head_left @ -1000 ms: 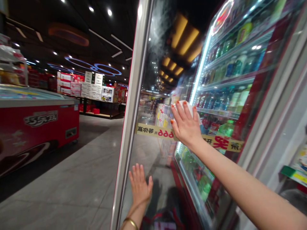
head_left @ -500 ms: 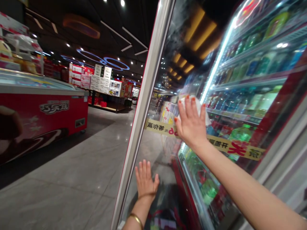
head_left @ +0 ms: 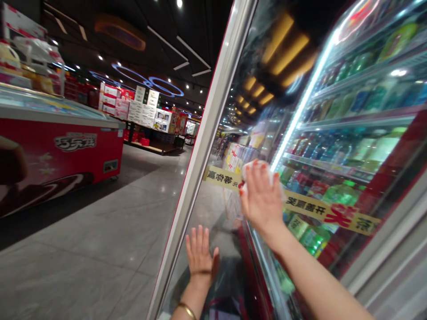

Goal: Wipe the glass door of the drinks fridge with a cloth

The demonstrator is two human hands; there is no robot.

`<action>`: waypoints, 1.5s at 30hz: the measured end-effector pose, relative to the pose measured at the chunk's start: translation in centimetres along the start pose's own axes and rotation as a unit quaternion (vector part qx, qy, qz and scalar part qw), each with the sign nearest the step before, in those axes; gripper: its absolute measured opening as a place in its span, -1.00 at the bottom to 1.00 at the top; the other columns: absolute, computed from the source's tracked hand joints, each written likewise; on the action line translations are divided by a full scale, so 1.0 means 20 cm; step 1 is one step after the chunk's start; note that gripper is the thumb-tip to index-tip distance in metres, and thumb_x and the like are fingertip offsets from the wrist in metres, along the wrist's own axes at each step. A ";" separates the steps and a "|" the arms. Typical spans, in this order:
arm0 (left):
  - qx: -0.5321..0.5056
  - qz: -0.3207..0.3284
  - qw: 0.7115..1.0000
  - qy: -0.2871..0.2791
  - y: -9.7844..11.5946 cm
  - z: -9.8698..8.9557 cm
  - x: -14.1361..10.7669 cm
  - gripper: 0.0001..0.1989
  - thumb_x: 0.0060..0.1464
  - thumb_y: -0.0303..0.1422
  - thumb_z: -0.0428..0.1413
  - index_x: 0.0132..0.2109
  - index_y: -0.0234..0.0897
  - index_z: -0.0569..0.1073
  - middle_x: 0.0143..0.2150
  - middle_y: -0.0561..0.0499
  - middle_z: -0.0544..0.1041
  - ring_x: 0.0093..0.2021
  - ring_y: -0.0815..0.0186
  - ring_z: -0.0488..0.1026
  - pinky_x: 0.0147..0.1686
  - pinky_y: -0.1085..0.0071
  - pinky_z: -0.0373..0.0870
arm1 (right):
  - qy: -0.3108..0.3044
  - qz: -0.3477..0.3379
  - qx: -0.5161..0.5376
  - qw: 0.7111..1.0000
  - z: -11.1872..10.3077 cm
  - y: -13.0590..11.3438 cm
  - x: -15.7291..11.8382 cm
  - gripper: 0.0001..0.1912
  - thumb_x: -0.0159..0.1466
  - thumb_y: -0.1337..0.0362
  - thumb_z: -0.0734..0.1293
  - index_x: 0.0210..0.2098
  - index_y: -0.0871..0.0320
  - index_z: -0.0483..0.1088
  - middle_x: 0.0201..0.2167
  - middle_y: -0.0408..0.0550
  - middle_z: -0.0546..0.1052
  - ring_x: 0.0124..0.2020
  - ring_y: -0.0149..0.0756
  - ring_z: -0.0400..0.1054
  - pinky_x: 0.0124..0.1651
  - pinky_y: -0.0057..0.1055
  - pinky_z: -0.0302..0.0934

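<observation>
And here's the right hand (head_left: 262, 200), fingers spread, pressing a bunched white cloth (head_left: 258, 172) flat against the glass door (head_left: 220, 222) of a drinks fridge! Lower down, the left hand (head_left: 200, 258) is wide open, palm on the same glass, fingers pointing up, holding nothing, with a gold bangle (head_left: 187, 310) on that wrist. Right at the cloth's edge, a yellow printed banner (head_left: 327, 213) runs across the glass, its far end just beside the door's silver frame (head_left: 213, 115). Behind the glass, shelves of bottled drinks (head_left: 333, 151) are packed tight in greens and blues, lit by a bright LED strip (head_left: 303, 106). Out across the polished grey tile floor (head_left: 83, 249) sits a red chest freezer (head_left: 56, 151), and farther back, stacks of cartons (head_left: 143, 111) stand on a long display table (head_left: 150, 149).
</observation>
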State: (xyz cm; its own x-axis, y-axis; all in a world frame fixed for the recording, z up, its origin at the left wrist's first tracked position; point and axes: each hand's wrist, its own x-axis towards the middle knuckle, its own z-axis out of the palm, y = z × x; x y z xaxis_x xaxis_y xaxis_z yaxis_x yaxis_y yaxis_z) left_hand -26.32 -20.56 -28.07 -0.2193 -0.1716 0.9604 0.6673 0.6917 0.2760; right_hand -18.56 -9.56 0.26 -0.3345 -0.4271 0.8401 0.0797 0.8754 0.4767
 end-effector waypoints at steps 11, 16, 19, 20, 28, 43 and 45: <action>0.018 -0.002 0.999 -0.033 -0.06 0.04 -0.06 -0.28 0.49 -0.18 -0.04 0.64 -0.26 0.01 0.61 -0.26 0.23 0.69 0.06 -0.04 0.66 -0.18 -0.13 | 0.011 0.052 -0.018 0.998 0.02 -0.03 0.12 -0.18 0.55 0.21 0.20 0.67 0.08 -0.24 0.65 0.03 0.03 0.70 0.05 -0.22 0.66 0.38 -0.26; 0.018 0.017 0.999 -0.021 -0.07 0.04 -0.07 -0.28 0.49 -0.17 -0.03 0.64 -0.25 0.02 0.63 -0.24 0.20 0.70 0.07 -0.08 0.66 -0.17 -0.16 | -0.038 -0.216 0.040 0.975 0.08 -0.21 -0.04 -0.28 0.53 0.21 0.20 0.63 -0.01 -0.01 0.62 -0.26 0.15 0.69 -0.33 -0.19 0.73 -0.10 -0.29; 0.006 0.021 1.000 -0.023 -0.07 0.03 -0.05 -0.28 0.48 -0.22 -0.01 0.64 -0.27 0.02 0.64 -0.24 0.16 0.70 0.07 -0.09 0.67 -0.15 -0.16 | -0.038 -0.199 0.012 0.979 0.05 -0.09 -0.08 -0.31 0.55 0.15 0.19 0.62 -0.01 0.04 0.61 -0.29 0.18 0.69 -0.36 -0.20 0.73 -0.13 -0.38; 0.001 0.023 0.999 -0.023 -0.07 0.02 -0.04 -0.27 0.47 -0.24 0.01 0.64 -0.29 0.02 0.65 -0.24 0.14 0.70 0.07 -0.10 0.67 -0.13 -0.18 | -0.028 -0.140 -0.013 0.990 0.02 0.00 -0.05 -0.28 0.56 0.14 0.19 0.64 0.02 -0.03 0.63 -0.20 0.14 0.70 -0.26 -0.22 0.73 0.00 -0.37; -0.020 -0.010 0.999 -0.030 -0.01 -0.06 0.02 -0.12 0.34 -0.45 0.12 0.66 -0.18 -0.07 0.70 -0.16 -0.03 0.71 0.04 -0.18 0.67 -0.19 -0.19 | 0.008 0.037 -0.048 0.998 0.03 -0.12 -0.13 -0.15 0.51 0.15 0.20 0.68 -0.01 -0.21 0.69 -0.11 -0.11 0.71 0.01 -0.34 0.68 0.28 -0.20; -0.003 0.014 1.000 -0.003 -0.03 -0.07 0.04 -0.13 0.33 -0.40 0.13 0.65 -0.33 -0.04 0.69 -0.29 -0.04 0.72 -0.01 -0.21 0.66 -0.23 -0.21 | 0.021 0.302 -0.065 0.951 0.06 -0.07 -0.73 -0.18 0.53 0.19 0.12 0.66 0.30 -0.21 0.62 0.50 0.02 0.66 0.35 -0.15 0.50 0.57 0.01; -0.009 -0.001 1.000 -0.014 -0.03 -0.07 0.05 -0.12 0.33 -0.39 0.12 0.66 -0.29 -0.07 0.69 -0.31 -0.03 0.71 -0.06 -0.21 0.64 -0.32 -0.18 | -0.023 0.207 -0.027 0.978 0.08 -0.25 -0.75 -0.30 0.52 0.14 0.20 0.60 0.03 0.12 0.52 0.18 0.35 0.55 0.15 0.20 0.48 0.32 0.24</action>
State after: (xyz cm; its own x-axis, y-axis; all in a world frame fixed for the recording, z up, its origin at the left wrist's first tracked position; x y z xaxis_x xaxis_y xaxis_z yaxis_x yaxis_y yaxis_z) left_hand -25.88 -22.11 -27.27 -0.2405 -0.1527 0.9586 0.6801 0.6781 0.2787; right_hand -15.47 -7.17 -15.09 -0.3047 -0.0261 0.9521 0.2665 0.9573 0.1115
